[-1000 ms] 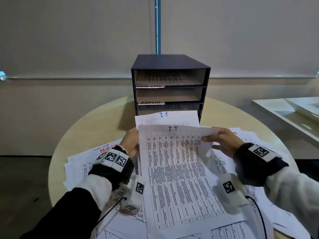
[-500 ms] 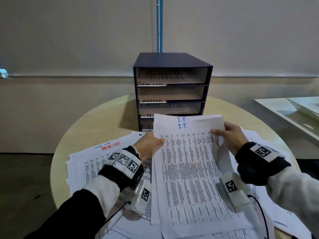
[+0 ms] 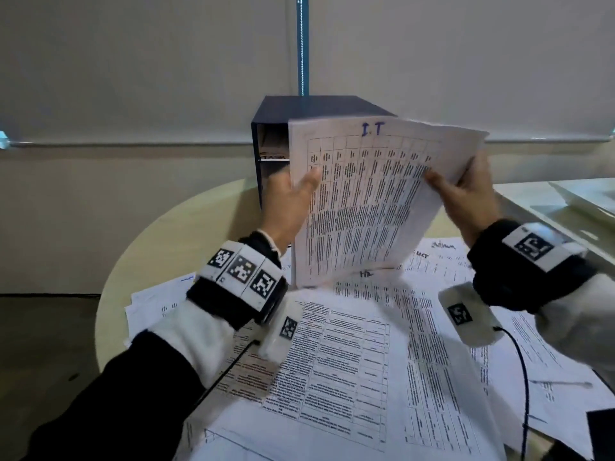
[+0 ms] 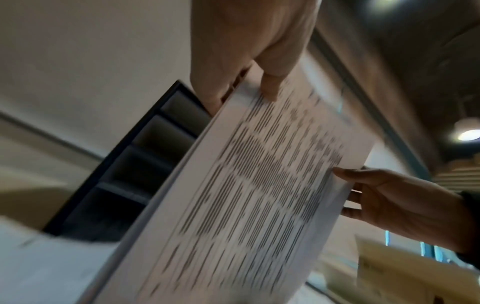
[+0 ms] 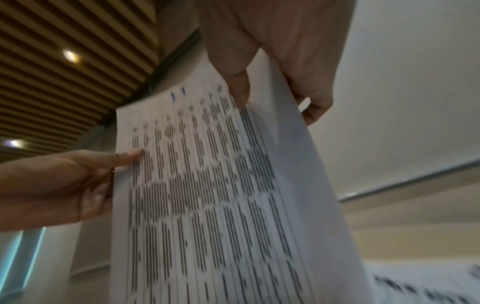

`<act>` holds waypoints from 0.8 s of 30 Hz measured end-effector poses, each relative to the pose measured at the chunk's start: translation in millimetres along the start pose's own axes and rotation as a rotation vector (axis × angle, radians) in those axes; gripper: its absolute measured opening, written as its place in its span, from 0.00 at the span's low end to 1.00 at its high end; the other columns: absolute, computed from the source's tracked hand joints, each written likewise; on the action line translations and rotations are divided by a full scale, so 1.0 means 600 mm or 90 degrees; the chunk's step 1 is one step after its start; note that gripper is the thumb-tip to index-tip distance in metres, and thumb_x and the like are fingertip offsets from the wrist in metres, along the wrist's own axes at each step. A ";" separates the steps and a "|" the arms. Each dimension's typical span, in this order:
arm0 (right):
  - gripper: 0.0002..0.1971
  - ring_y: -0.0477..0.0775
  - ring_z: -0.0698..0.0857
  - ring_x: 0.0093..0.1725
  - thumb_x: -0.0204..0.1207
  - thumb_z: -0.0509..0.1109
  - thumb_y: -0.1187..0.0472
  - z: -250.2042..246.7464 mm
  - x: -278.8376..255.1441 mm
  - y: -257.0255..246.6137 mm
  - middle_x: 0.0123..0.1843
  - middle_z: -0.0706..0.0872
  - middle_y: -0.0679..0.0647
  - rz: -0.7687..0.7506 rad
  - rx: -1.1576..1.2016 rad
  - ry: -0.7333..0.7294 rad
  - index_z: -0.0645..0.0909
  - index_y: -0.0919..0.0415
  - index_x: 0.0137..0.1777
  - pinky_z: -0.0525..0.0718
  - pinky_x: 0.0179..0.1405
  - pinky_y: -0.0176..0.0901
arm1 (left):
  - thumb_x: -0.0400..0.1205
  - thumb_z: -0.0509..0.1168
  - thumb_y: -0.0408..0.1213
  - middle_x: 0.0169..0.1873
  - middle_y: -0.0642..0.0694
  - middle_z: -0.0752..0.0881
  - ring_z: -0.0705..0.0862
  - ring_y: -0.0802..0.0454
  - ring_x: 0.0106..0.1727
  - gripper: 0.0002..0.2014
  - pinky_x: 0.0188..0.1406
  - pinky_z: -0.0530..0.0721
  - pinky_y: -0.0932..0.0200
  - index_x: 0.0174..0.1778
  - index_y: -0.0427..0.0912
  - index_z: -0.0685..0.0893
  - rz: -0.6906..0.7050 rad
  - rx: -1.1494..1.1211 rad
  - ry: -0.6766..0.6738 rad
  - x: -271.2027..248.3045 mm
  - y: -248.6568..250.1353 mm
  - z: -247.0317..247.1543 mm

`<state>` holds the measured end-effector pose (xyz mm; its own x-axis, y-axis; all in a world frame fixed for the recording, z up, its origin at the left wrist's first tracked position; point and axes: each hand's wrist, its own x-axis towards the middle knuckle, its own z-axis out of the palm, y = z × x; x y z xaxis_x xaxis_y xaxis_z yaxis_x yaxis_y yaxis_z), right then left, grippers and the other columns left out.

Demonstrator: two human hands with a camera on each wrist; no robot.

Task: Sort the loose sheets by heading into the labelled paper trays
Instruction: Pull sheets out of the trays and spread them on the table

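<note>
Upright "I.T" sheets (image 3: pixel 366 201), perhaps two, before dark paper trays (image 3: pixel 266 128); other sheets (image 3: pixel 349 361) flat below.

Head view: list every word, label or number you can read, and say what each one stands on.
"I.T" in blue pen, heading the held sheets.
A tray label on the paper tray unit is partly hidden behind the sheets; it cannot be read.
A handwritten heading on a loose sheet on the table is too blurred to read.
Printed table text on all sheets: too small to read.
Square coded markers on the wrist bands: patterns, no words.
</note>
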<state>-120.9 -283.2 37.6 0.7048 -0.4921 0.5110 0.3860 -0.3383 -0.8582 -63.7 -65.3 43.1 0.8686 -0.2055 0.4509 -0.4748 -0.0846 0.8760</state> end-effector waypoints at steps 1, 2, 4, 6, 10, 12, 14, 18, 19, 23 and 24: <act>0.24 0.52 0.82 0.62 0.72 0.72 0.69 -0.003 -0.011 0.019 0.65 0.81 0.57 0.036 -0.016 -0.013 0.66 0.61 0.66 0.80 0.66 0.50 | 0.83 0.62 0.42 0.41 0.52 0.83 0.80 0.60 0.39 0.14 0.39 0.79 0.68 0.58 0.36 0.80 -0.048 0.013 -0.026 -0.008 -0.017 0.003; 0.26 0.55 0.81 0.64 0.72 0.72 0.69 -0.004 -0.023 0.035 0.67 0.80 0.57 0.070 -0.027 -0.025 0.66 0.62 0.68 0.79 0.67 0.54 | 0.82 0.62 0.45 0.45 0.51 0.83 0.80 0.59 0.41 0.20 0.41 0.79 0.68 0.63 0.34 0.77 -0.101 0.035 -0.053 -0.015 -0.036 0.005; 0.27 0.56 0.80 0.65 0.73 0.71 0.70 -0.005 -0.039 0.065 0.69 0.79 0.60 0.123 -0.037 -0.029 0.66 0.65 0.71 0.77 0.69 0.56 | 0.80 0.63 0.49 0.52 0.47 0.82 0.80 0.53 0.50 0.25 0.52 0.82 0.58 0.66 0.33 0.73 -0.169 0.076 -0.090 -0.028 -0.068 0.011; 0.24 0.57 0.80 0.63 0.75 0.68 0.72 -0.003 -0.043 0.080 0.69 0.79 0.62 0.140 -0.046 -0.024 0.67 0.66 0.70 0.77 0.67 0.55 | 0.82 0.61 0.47 0.55 0.41 0.83 0.78 0.51 0.50 0.17 0.52 0.80 0.54 0.60 0.37 0.74 -0.178 0.084 -0.080 -0.034 -0.084 0.016; 0.17 0.55 0.79 0.59 0.78 0.62 0.72 0.002 -0.023 0.060 0.66 0.80 0.60 0.118 -0.047 0.007 0.71 0.68 0.67 0.77 0.67 0.59 | 0.85 0.56 0.45 0.46 0.47 0.77 0.74 0.55 0.42 0.07 0.40 0.74 0.60 0.48 0.46 0.74 -0.157 0.035 -0.051 -0.016 -0.078 0.021; 0.18 0.54 0.80 0.60 0.79 0.62 0.72 0.007 -0.017 0.042 0.63 0.80 0.56 0.108 -0.004 0.019 0.70 0.68 0.68 0.78 0.66 0.54 | 0.85 0.57 0.47 0.47 0.49 0.75 0.74 0.55 0.45 0.08 0.40 0.72 0.64 0.49 0.46 0.72 -0.134 0.021 -0.047 -0.006 -0.072 0.022; 0.20 0.53 0.81 0.59 0.78 0.64 0.72 0.010 -0.020 0.039 0.62 0.80 0.54 0.109 0.019 0.018 0.69 0.67 0.70 0.79 0.64 0.48 | 0.83 0.59 0.49 0.50 0.47 0.77 0.76 0.52 0.51 0.18 0.47 0.77 0.60 0.60 0.39 0.74 -0.139 0.014 -0.059 -0.002 -0.076 0.024; 0.16 0.56 0.80 0.59 0.79 0.64 0.68 0.016 -0.038 0.069 0.63 0.81 0.60 0.148 -0.066 -0.013 0.70 0.66 0.66 0.78 0.65 0.58 | 0.85 0.56 0.46 0.44 0.43 0.75 0.75 0.49 0.47 0.14 0.48 0.75 0.53 0.52 0.35 0.74 -0.200 0.107 -0.081 -0.014 -0.107 0.029; 0.14 0.57 0.80 0.58 0.80 0.62 0.68 0.017 -0.038 0.072 0.63 0.81 0.63 0.156 -0.087 -0.015 0.70 0.67 0.65 0.78 0.64 0.58 | 0.86 0.55 0.44 0.45 0.42 0.76 0.75 0.49 0.48 0.13 0.50 0.75 0.53 0.52 0.37 0.73 -0.210 0.107 -0.073 -0.016 -0.113 0.028; 0.10 0.65 0.82 0.57 0.78 0.61 0.69 0.019 -0.027 0.070 0.58 0.83 0.65 0.161 -0.137 -0.024 0.71 0.63 0.58 0.79 0.61 0.66 | 0.87 0.52 0.39 0.66 0.42 0.77 0.75 0.47 0.67 0.19 0.68 0.70 0.53 0.72 0.34 0.69 -0.239 0.051 -0.044 -0.013 -0.119 0.016; 0.10 0.67 0.83 0.56 0.76 0.60 0.68 0.020 -0.024 0.068 0.57 0.84 0.65 0.169 -0.143 -0.032 0.72 0.60 0.56 0.81 0.59 0.67 | 0.87 0.52 0.38 0.71 0.43 0.74 0.71 0.46 0.73 0.20 0.74 0.67 0.50 0.75 0.35 0.67 -0.261 0.002 -0.034 -0.011 -0.119 0.013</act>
<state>-108.2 -280.6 -5.4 0.7935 -0.5486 0.2635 0.0486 -0.3745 -0.9259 -36.6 -65.2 -23.9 0.9773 -0.2043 0.0557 -0.0921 -0.1735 0.9805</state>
